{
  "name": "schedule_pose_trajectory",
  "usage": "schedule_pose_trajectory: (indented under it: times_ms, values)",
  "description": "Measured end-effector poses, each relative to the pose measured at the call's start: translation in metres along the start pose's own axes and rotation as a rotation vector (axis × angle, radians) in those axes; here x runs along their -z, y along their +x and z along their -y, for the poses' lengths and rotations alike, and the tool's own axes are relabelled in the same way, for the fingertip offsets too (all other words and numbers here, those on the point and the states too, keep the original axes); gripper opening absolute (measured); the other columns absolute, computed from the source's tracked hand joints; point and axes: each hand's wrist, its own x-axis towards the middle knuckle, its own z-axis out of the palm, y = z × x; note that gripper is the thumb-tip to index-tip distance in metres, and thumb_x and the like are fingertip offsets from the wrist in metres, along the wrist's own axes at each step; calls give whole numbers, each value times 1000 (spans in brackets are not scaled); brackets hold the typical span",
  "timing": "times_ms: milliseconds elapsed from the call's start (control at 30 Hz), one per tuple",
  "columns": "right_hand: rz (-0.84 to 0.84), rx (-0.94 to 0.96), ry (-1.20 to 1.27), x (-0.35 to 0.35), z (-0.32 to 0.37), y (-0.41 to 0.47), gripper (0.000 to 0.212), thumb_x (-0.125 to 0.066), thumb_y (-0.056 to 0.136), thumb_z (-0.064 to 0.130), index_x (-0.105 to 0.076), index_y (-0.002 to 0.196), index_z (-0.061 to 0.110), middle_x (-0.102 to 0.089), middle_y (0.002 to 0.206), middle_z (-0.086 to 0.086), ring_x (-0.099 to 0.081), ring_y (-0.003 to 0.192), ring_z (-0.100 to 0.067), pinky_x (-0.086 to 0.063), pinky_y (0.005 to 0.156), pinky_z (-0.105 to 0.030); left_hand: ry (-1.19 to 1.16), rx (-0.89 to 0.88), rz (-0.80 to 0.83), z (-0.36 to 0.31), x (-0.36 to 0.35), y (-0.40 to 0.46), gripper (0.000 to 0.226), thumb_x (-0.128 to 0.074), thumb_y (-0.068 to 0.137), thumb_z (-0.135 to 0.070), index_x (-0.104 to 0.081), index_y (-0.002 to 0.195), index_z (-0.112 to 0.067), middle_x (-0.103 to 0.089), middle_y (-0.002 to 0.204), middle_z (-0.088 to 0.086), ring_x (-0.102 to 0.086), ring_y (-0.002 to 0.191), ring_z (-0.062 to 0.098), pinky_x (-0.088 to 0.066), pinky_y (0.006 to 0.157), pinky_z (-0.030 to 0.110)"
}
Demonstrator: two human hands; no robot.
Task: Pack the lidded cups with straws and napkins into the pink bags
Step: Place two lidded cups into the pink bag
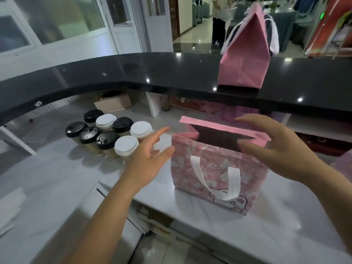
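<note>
A pink patterned bag (219, 168) with white ribbon handles stands open on the white counter (57, 178). My left hand (150, 157) hovers open just left of the bag's mouth, fingers spread. My right hand (276, 147) is open at the bag's right top edge, fingertips near the rim. Several lidded cups (108, 134), some with black lids and some with white, stand grouped to the left of the bag. A second pink bag (245, 60), closed at the top, stands on the black upper counter (152, 73). No straws or napkins are clearly visible.
A cardboard box (114, 103) and pink papers (213, 108) lie under the black ledge. White paper (9, 208) rests at the counter's left edge. A person (219, 20) stands beyond the counter. A gap in the counter opens below my left forearm.
</note>
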Motion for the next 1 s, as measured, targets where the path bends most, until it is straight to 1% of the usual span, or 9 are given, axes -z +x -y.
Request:
schedule_pose_trajectory:
  times_ms: [33, 133, 200, 267, 300, 433, 533, 767, 1000]
  values:
    - [-4, 41, -1, -8, 14, -2, 52, -65, 86, 41, -56, 136, 36, -50, 143, 17, -44, 134, -7, -36, 114, -40, 24, -31, 13, 2, 6, -8, 51, -68, 90, -37, -49, 135, -49, -48, 144, -19, -39, 133, -9, -35, 105, 11]
    - [90, 167, 51, -47, 61, -5, 50, -60, 89, 54, -55, 136, 41, -46, 147, 23, -40, 137, 1, -36, 112, -34, 163, -13, 8, 23, 33, -41, 68, -67, 86, -48, -28, 141, -61, -15, 161, -20, -13, 145, -10, -19, 115, 24]
    - [180, 238, 64, -83, 90, -6, 53, -56, 87, 63, -51, 137, 47, -39, 148, 30, -31, 138, 12, -27, 113, -21, 289, 53, -14, 45, 57, -72, 76, -66, 87, -52, -17, 144, -62, 0, 161, -24, -1, 148, -3, -13, 116, 30]
    - [261, 312, 74, -123, 119, -8, 50, -57, 90, 60, -51, 138, 46, -32, 143, 41, -20, 132, 26, -14, 107, -2, 380, 161, -52, 70, 84, -109, 77, -61, 88, -59, -8, 144, -62, 9, 163, -21, 9, 150, 5, -9, 122, 40]
    - [301, 357, 66, -145, 132, -9, 50, -57, 91, 58, -50, 139, 45, -28, 142, 43, -17, 131, 29, -10, 106, 1, 410, 241, -67, 84, 98, -131, 77, -57, 87, -63, -6, 145, -60, 13, 163, -20, 13, 150, 7, -7, 123, 43]
    - [498, 344, -6, -231, 169, -16, 65, -42, 87, 73, -37, 147, 47, -23, 160, 22, -16, 149, -1, -19, 122, -32, 430, 567, -136, 133, 152, -221, 85, -56, 89, -62, -2, 152, -50, 21, 161, -19, 19, 149, 9, -5, 124, 44]
    - [627, 347, -43, -289, 191, -29, 72, -38, 82, 79, -33, 147, 50, -22, 162, 17, -17, 150, -6, -25, 121, -42, 420, 704, -217, 160, 189, -281, 85, -57, 88, -62, -2, 151, -50, 18, 162, -15, 17, 150, 12, -5, 123, 44]
    - [881, 396, -131, -388, 243, -62, 66, -48, 89, 69, -22, 148, 55, -11, 163, 21, -7, 152, -8, -14, 125, -43, 462, 930, -260, 200, 244, -369, 87, -52, 91, -63, 3, 154, -43, 20, 164, -5, 17, 151, 22, -1, 123, 44]
    - [974, 477, -149, -447, 285, -54, 67, -49, 92, 63, -22, 151, 49, -9, 166, 13, -22, 150, -15, -22, 122, -46, 504, 1101, -130, 215, 256, -397, 88, -47, 92, -64, 7, 156, -37, 26, 162, 4, 23, 150, 28, 5, 122, 46]
